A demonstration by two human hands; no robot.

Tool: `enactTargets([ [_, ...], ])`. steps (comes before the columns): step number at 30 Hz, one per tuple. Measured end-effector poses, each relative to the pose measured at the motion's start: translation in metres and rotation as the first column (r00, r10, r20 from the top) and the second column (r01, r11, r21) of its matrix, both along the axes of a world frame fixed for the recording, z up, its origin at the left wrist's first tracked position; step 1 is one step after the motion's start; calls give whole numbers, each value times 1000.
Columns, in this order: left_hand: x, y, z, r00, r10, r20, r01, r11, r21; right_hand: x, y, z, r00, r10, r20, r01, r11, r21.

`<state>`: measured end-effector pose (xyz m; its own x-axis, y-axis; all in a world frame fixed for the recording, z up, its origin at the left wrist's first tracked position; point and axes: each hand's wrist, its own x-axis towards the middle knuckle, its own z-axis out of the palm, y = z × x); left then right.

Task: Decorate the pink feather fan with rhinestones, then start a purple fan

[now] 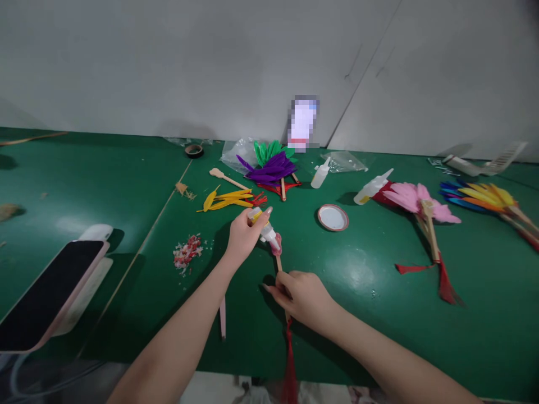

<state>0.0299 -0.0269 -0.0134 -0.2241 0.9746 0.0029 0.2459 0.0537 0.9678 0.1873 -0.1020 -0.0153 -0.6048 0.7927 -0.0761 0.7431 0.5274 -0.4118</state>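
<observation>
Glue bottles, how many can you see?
3. One glue bottle is in the left hand; one small bottle lies by the purple feathers; one long bottle lies beside the pink feather fan.

Small craft workshop, piecework bench by the look. Long green-covered worktable (105, 185) against bare grey wall (168, 62). Finished feather fans (421, 205) in batches, loose yellow feathers (229, 199), several glue bottles (320, 173), plastic bags (343, 161), tape roll (194, 150), scrap trimmings (187, 251).
</observation>
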Motion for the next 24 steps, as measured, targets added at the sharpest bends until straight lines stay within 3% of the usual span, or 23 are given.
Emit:
enactTargets([
  [3,2,-2,3,1000,-23,16,22,999,25,0,0,0,1000,5,7,-5,1000,-2],
  [6,2,-4,5,996,-55,-70,57,998,24,0,0,0,1000,4,6,-4,1000,8],
  [10,2,-4,6,998,-7,-61,11,997,72,1,0,-2,1000,1,-2,-1,1000,19],
  [15,3,-4,7,988,-105,-109,114,990,78,0,0,-2,1000,-2,-1,3,1000,18],
  [21,2,-4,7,996,20,-89,-10,994,112,0,0,-1,1000,0,8,0,1000,12],
  [24,3,-5,7,998,-36,-60,43,993,106,0,0,-1,1000,-1,8,1,1000,13],
])
